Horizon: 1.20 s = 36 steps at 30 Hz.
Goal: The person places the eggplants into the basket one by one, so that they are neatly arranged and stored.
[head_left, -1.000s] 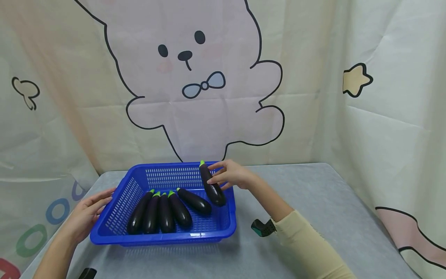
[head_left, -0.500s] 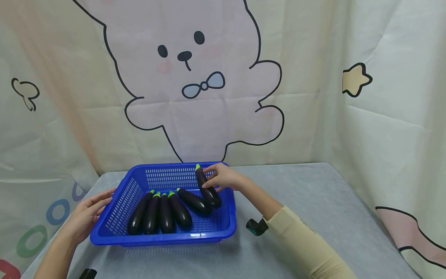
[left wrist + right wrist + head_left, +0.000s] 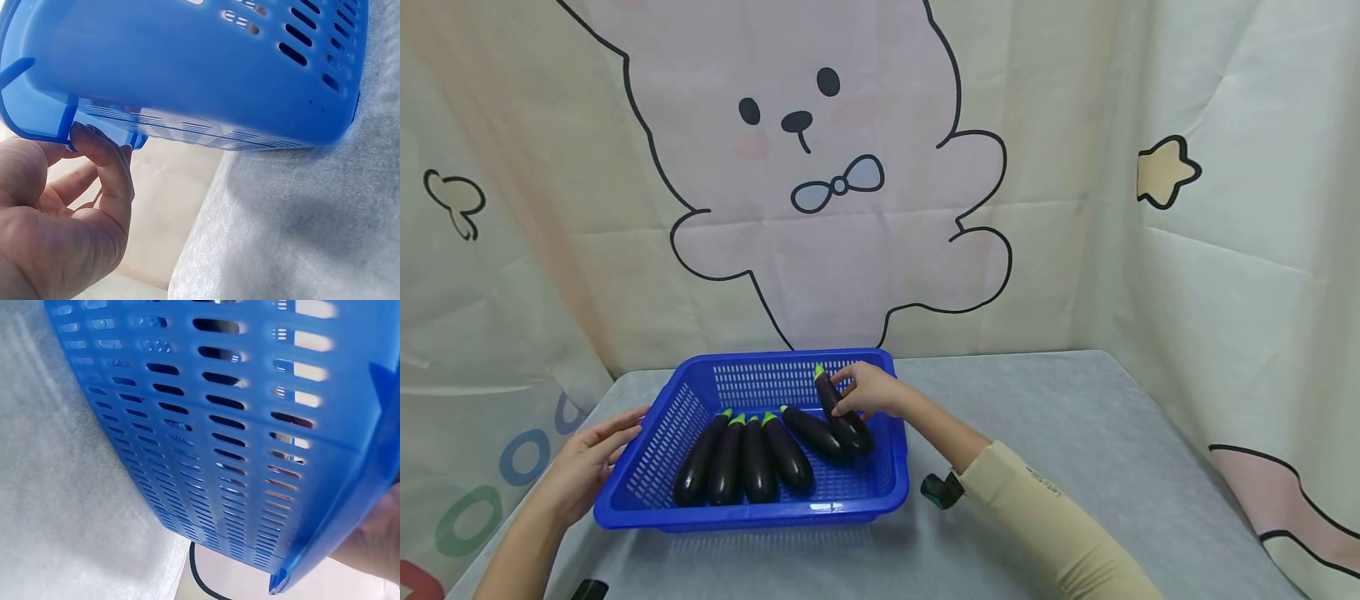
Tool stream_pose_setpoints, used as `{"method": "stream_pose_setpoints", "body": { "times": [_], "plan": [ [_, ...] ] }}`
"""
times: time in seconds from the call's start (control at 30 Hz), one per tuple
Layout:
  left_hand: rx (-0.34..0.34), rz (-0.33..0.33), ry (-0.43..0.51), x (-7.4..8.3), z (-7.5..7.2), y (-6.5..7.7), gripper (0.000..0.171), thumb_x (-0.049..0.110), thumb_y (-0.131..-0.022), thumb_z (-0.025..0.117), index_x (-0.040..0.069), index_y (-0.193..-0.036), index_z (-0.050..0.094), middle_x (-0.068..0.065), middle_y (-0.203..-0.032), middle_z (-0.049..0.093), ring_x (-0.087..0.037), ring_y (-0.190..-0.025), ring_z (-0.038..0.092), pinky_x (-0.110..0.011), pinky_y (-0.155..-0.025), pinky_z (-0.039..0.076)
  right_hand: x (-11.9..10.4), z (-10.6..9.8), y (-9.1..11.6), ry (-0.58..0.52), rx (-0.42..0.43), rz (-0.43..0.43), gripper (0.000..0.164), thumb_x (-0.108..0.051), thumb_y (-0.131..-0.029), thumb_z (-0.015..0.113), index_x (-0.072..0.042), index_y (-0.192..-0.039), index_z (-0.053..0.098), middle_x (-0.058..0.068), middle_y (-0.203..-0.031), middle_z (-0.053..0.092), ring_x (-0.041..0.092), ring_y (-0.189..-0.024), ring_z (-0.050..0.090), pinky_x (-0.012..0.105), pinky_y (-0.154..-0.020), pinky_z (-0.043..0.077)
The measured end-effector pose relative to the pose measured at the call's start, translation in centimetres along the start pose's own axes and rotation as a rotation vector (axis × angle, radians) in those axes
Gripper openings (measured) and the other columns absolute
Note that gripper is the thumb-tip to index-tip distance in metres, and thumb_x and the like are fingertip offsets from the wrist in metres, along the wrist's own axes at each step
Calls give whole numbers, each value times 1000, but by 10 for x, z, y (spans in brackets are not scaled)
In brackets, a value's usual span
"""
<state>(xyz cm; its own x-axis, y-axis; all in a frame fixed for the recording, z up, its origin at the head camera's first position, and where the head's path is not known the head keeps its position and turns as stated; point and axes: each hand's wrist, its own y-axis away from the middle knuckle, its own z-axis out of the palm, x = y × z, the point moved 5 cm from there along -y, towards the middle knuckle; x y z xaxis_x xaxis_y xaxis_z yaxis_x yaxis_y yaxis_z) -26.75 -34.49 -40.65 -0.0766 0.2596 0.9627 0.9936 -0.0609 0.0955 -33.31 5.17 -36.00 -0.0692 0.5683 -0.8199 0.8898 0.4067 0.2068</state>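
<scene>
A blue plastic basket (image 3: 752,517) with slotted walls stands on the table, and several dark eggplants with green stems lie inside. My left hand (image 3: 583,458) is at the basket's left end; in the left wrist view its fingers (image 3: 106,159) curl at the rim, gripping it. Inside the right part of the basket, my right hand (image 3: 872,390) holds an eggplant (image 3: 844,421) between thumb and fingers, tilted with its stem toward the back. This eggplant's lower end is against or very near a neighbouring eggplant (image 3: 816,433). In the right wrist view the basket wall (image 3: 206,437) hides most of that hand.
A grey cloth-covered table (image 3: 1037,400) extends right of the basket. Behind it hangs a curtain (image 3: 1045,83) printed with a cartoon bear. A small black object (image 3: 942,492) sits by the right sleeve, another black piece (image 3: 590,589) at the lower left.
My right hand has moved left and slightly down with the eggplant, bringing it lower into the basket beside the other eggplants. The left hand and basket have stayed in place.
</scene>
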Motion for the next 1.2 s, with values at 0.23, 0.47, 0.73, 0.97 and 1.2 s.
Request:
{"method": "stream_pose_setpoints", "body": {
  "times": [0.23, 0.47, 0.73, 0.97, 1.2],
  "plan": [
    [-4, 5, -20, 0, 0, 0, 50, 37, -112, 52, 26, -160, 45, 40, -113, 58, 8, -102, 66, -21, -87, 59, -2, 1, -3, 66, 24, 15, 51, 1, -94, 76, -1, -144, 62, 24, -129, 69, 37, -112, 71, 50, -88, 63],
    [-2, 0, -35, 1, 0, 0, 55, 39, -112, 51, 21, -163, 40, 41, -112, 57, 8, -102, 65, -22, -87, 59, -3, 2, -4, 53, -3, 49, 49, 2, -96, 73, -2, -144, 62, 24, -132, 67, 39, -116, 70, 54, -92, 61],
    [-3, -10, -43, 1, 0, 0, 62, 40, -112, 51, 13, -166, 34, 41, -112, 56, 9, -102, 65, -22, -88, 58, 2, 5, -8, -17, -95, 101, 47, 0, -100, 69, -2, -146, 60, 24, -132, 66, 39, -116, 69, 58, -97, 58],
    [-2, -14, -44, 1, 0, -1, 61, 41, -112, 51, 16, -165, 36, 41, -112, 56, 9, -102, 65, -22, -88, 58, 0, 2, -7, 50, -31, 88, 46, 0, -100, 70, -3, -145, 61, 22, -144, 57, 39, -119, 68, 56, -95, 59],
    [-1, -16, -46, -1, -1, -1, 61, 41, -112, 51, 18, -166, 36, 42, -112, 55, 10, -101, 64, -22, -88, 58, -6, 7, -8, 144, -17, 103, 45, 0, -98, 71, -2, -143, 63, 22, -146, 59, 40, -122, 67, 57, -95, 59]
  ]
}}
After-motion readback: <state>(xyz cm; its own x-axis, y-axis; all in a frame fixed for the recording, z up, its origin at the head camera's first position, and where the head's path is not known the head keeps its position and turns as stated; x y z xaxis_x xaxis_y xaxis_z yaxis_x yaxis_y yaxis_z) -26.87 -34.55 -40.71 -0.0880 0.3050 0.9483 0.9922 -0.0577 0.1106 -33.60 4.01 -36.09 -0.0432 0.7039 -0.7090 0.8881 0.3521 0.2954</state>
